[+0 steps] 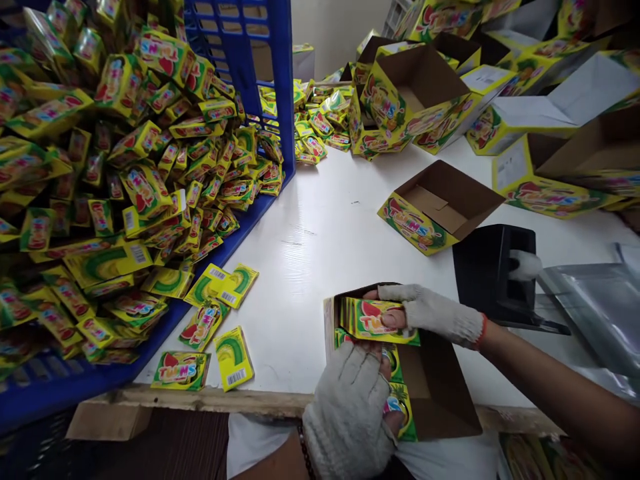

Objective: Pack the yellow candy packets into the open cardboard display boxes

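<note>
My right hand (433, 313), in a white fingerless knit glove, grips a stack of small yellow-green TWINS packets (367, 319) inside the far end of an open cardboard box (443, 387). My left hand (347, 413), gloved alike, reaches over the box's near left side. Its fingers are bent round more packets (406, 407) standing in the box; the palm side is hidden. The box's right half shows bare brown cardboard. Several loose packets (234, 358) lie on the white table (295, 267) to the left of the box.
A blue plastic crate (287, 87) heaped with packets (145, 190) stands at the left. Another open box (425, 223) sits beyond my hands, near a black tape dispenser (493, 273). Open boxes (415, 87) crowd the back right. Clear plastic (595, 300) lies at the right.
</note>
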Demonstrator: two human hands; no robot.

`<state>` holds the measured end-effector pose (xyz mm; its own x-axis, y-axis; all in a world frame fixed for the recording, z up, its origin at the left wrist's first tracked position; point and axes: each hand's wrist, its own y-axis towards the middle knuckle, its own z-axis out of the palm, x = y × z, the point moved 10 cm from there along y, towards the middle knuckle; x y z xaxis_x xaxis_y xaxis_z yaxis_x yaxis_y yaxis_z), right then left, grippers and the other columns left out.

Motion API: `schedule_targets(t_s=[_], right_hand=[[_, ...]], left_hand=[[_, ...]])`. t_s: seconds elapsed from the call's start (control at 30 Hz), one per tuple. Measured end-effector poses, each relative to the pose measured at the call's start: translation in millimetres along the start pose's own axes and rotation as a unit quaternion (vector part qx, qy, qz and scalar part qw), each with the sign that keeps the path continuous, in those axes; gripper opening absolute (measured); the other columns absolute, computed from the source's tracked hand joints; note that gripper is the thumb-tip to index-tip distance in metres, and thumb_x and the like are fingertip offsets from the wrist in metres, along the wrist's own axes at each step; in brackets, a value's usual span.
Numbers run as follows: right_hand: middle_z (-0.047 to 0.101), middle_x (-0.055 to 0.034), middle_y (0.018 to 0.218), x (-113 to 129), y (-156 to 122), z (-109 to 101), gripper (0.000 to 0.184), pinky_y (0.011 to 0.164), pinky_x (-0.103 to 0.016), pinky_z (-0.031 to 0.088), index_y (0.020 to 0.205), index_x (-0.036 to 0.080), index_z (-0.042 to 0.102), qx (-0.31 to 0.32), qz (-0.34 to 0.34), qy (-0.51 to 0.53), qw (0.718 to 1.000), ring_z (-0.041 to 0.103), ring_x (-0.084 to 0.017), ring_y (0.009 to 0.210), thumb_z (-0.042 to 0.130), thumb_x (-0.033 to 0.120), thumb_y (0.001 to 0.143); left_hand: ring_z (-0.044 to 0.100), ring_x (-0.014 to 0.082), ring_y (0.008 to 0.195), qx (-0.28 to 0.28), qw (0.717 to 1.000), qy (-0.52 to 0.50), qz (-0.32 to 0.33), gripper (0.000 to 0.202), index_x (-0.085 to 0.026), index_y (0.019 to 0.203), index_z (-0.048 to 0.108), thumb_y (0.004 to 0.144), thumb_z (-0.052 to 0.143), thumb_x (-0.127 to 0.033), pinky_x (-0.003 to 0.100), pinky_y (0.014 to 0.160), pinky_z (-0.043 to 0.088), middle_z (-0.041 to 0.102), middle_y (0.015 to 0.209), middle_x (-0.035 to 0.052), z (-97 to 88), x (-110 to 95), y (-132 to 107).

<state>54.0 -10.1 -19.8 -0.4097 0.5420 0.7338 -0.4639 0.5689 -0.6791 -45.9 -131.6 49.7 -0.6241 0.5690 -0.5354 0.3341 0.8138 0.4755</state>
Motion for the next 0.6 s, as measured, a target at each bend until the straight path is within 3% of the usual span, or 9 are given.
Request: schedule_targets(t_s=[0.17, 0.27, 0.37, 0.43, 0.53, 0.6], right_hand=[[0.076, -0.0066, 0.102, -2, 16, 8, 0.071, 0.090, -0.041, 0.056, 0.117, 0.018, 0.067, -0.040, 0.005, 0.014, 0.999, 0.070, -0.027, 0.098, 0.085, 0.047, 0.055], [0.075, -0.0071, 0.104, 4, 10, 10, 0.065, 0.088, -0.040, 0.056, 0.113, 0.019, 0.067, -0.085, 0.000, -0.071, 0.994, 0.069, -0.029, 0.099, 0.082, 0.049, 0.057], [0.074, -0.0107, 0.104, 12, -3, 6, 0.060, 0.083, -0.040, 0.054, 0.118, 0.018, 0.064, -0.188, 0.014, -0.220, 0.957, 0.069, -0.030, 0.096, 0.075, 0.049, 0.067], [0.074, -0.0128, 0.101, 10, -9, 6, 0.064, 0.080, -0.041, 0.054, 0.129, 0.017, 0.057, -0.239, 0.043, -0.263, 0.934, 0.070, -0.030, 0.090, 0.068, 0.050, 0.075], [0.074, -0.0119, 0.098, -1, -8, 11, 0.064, 0.078, -0.040, 0.054, 0.134, 0.018, 0.050, -0.234, 0.056, -0.238, 0.941, 0.070, -0.029, 0.086, 0.062, 0.051, 0.081], [0.074, -0.0105, 0.100, -5, -10, 8, 0.060, 0.079, -0.040, 0.054, 0.132, 0.021, 0.051, -0.233, 0.025, -0.224, 0.946, 0.070, -0.028, 0.088, 0.058, 0.054, 0.083]], left_hand=[[0.064, 0.0288, 0.119, 0.001, 1.000, 0.009, 0.003, 0.043, -0.010, 0.122, 0.065, 0.090, 0.050, -0.034, 0.048, 0.107, 0.052, 0.071, 0.122, 0.0138, -2.4, 0, 2], [0.065, 0.0286, 0.116, 0.014, 1.000, 0.013, -0.003, 0.040, -0.010, 0.118, 0.066, 0.089, 0.050, -0.032, 0.047, 0.107, 0.052, 0.072, 0.121, 0.0135, -2.4, 0, 4], [0.063, 0.0290, 0.120, 0.037, 0.999, 0.011, -0.002, 0.043, -0.009, 0.121, 0.065, 0.089, 0.051, -0.034, 0.047, 0.110, 0.049, 0.070, 0.123, 0.0147, 3.4, 1, 5], [0.061, 0.0297, 0.123, 0.040, 0.999, 0.002, 0.002, 0.048, -0.008, 0.125, 0.063, 0.090, 0.050, -0.038, 0.049, 0.111, 0.047, 0.069, 0.125, 0.0155, 5.1, 1, 6], [0.061, 0.0308, 0.122, 0.016, 0.999, -0.029, 0.009, 0.049, -0.007, 0.126, 0.062, 0.091, 0.050, -0.039, 0.050, 0.110, 0.047, 0.069, 0.124, 0.0166, -4.3, 1, 8], [0.061, 0.0294, 0.122, -0.003, 0.996, -0.079, 0.039, 0.047, -0.009, 0.127, 0.061, 0.092, 0.051, -0.038, 0.050, 0.112, 0.045, 0.069, 0.124, 0.0166, -16.9, -1, 7]])
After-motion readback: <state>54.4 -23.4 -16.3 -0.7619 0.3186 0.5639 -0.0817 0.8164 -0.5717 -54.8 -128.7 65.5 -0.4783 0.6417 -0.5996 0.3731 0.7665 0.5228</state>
